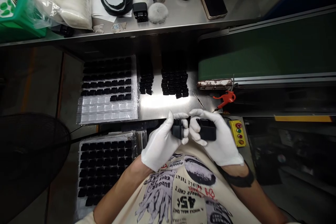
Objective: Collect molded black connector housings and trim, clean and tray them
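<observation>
- Two small black plastic housings are held at chest height, just past the near edge of the table [157,104]. The left-hand housing [177,130] is gripped in the left hand [160,145], and the right-hand housing [208,131] in the right hand [222,140].
- Both gloved hands are clenched on their parts. The fingers [178,115] of the left hand are curled over the top of its housing, and those of the right hand are wrapped over its housing in the same way.
- The housings lie near each other, end to end, with the thumbs between them. Whether they touch cannot be told.
- The step is judged to be close handling of the pair, so each part is best held by its outer walls, with the facing ends left uncovered.
- The thumbs are better drawn back from the gap, so that no glove is pinched and the view is not blocked.
- The parts are best held level and square to each other, over the table rather than the lap, so that a dropped piece lands on the steel.
- Only light pressure is advised, since thin plastic walls are judged likely to flex or mark.
- The stacks of black parts [174,82], the tweezers [198,99] and the partly filled tray [107,91] lie well apart from the hands and are best left clear of the forearms.
</observation>
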Tool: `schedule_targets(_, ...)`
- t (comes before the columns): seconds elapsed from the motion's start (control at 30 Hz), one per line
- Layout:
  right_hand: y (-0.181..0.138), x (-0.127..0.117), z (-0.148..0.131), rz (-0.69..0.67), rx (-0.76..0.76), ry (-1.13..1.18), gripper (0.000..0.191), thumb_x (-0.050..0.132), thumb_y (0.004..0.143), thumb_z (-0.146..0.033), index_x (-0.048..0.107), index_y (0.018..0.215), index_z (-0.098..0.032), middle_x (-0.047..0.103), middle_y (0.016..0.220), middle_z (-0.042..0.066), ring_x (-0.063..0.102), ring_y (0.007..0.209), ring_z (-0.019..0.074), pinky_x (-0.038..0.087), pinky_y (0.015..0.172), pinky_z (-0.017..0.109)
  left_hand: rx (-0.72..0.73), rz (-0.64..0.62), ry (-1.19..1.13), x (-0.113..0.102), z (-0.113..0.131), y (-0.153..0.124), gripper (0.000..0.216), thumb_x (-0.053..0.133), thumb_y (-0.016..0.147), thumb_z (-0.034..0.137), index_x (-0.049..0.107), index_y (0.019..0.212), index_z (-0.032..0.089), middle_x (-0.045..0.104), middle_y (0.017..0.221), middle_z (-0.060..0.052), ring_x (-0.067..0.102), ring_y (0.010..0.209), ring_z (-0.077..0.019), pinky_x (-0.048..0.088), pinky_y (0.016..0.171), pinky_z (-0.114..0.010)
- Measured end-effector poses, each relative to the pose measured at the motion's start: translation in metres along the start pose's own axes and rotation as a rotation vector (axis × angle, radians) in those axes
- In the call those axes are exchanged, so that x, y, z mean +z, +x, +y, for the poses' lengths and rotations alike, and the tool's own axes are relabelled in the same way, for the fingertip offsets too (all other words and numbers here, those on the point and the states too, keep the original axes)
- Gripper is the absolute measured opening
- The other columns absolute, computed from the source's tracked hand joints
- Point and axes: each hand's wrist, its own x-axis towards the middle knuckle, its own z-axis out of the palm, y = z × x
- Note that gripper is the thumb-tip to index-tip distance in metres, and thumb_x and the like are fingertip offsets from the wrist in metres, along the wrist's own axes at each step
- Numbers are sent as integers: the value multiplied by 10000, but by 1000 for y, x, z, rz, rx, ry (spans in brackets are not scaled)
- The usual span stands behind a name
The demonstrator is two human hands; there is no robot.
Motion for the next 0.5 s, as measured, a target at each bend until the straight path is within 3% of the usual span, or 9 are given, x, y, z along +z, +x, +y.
schedule_targets(0.13,2,-7,3,43,23,9,391,548,1068,-530,731,1086,-185,553,719,-7,447,501,106,280,380,200,3,4,2,3,-1,-2,527,491,1141,585,758,1264,148,629,1052,-104,626,885,-173,560,729,-255)
schedule_targets(0.27,1,-12,7,80,-1,-72,385,578,1082,-560,716,1134,-203,620,745,-2,454,442,96,377,386,221,-17,16,-10,8,1,-2,546,462,1142,583,749,1257,133,629,1047,-101,618,859,-161,556,737,-256)
schedule_targets(0.5,6,-5,8,182,39,-62,449,704,991,-673,652,960,-229,554,673,-27,406,411,95,298,285,194,-32,-5,36,12,0,1,606,468,1122,637,746,1265,118,666,1042,-112,628,840,-154,552,770,-257)
